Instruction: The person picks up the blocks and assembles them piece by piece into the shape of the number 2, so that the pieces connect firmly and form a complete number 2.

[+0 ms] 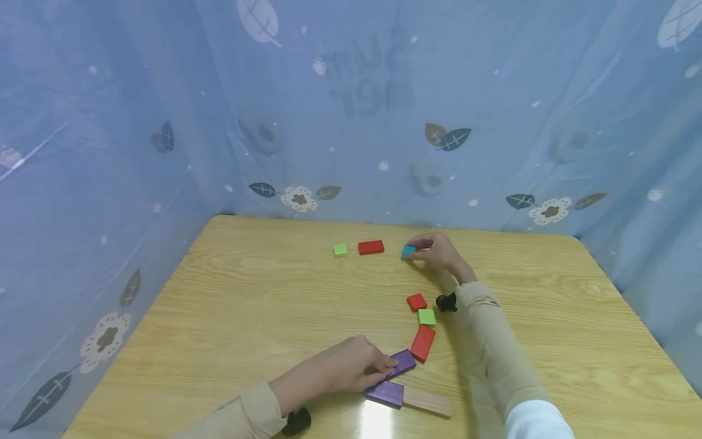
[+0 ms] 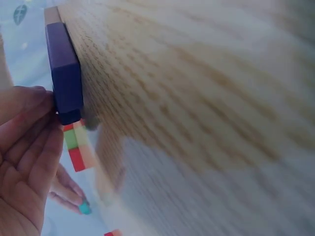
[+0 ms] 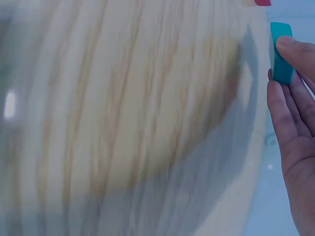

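Note:
My right hand (image 1: 439, 253) pinches a small teal block (image 3: 281, 54) by its edges, thumb on one side and fingers on the other, near the far edge of the table. At the near side, my left hand (image 1: 351, 366) grips one end of a purple block (image 1: 403, 362) with thumb and fingertips. A second purple block (image 1: 386, 394) lies just in front of it and partly covers those fingertips in the left wrist view. Beyond the gripped block, a long red block (image 1: 423, 342), a green block (image 1: 426, 317) and a small red block (image 1: 417, 302) form a curving line.
A plain wooden block (image 1: 428, 402) extends rightward from the nearer purple one. Toward the table's far edge lie another red block (image 1: 370, 247) and a light green block (image 1: 340, 250), left of my right hand. A patterned blue curtain (image 1: 351, 152) hangs behind the wooden table (image 1: 247, 305).

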`<action>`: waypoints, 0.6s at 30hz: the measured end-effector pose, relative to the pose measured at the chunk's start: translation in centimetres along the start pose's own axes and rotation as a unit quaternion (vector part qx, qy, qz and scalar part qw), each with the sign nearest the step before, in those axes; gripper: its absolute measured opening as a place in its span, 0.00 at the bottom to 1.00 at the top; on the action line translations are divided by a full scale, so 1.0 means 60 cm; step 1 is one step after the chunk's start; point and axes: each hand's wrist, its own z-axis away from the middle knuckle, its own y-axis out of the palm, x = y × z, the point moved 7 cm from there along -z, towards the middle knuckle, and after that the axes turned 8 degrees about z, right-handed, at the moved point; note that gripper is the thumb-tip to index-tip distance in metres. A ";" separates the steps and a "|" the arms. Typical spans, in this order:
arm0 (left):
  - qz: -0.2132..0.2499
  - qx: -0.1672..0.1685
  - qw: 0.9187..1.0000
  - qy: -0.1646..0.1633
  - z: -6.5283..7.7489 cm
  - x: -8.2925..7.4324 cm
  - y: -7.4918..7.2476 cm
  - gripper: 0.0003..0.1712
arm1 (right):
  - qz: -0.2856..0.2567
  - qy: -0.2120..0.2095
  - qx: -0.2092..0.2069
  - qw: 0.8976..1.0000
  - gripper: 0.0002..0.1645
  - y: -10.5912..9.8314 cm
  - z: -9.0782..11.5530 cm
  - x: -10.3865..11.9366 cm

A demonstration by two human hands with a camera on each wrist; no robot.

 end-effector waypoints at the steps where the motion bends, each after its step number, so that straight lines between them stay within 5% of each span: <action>1: 0.000 0.001 1.000 -0.001 0.000 0.000 0.000 0.11 | 0.003 -0.002 -0.002 1.000 0.22 -0.005 0.004 0.000; 18: -0.008 -0.007 1.000 -0.004 0.001 -0.003 -0.003 0.10 | -0.040 -0.047 -0.011 0.998 0.23 -0.034 0.041 0.041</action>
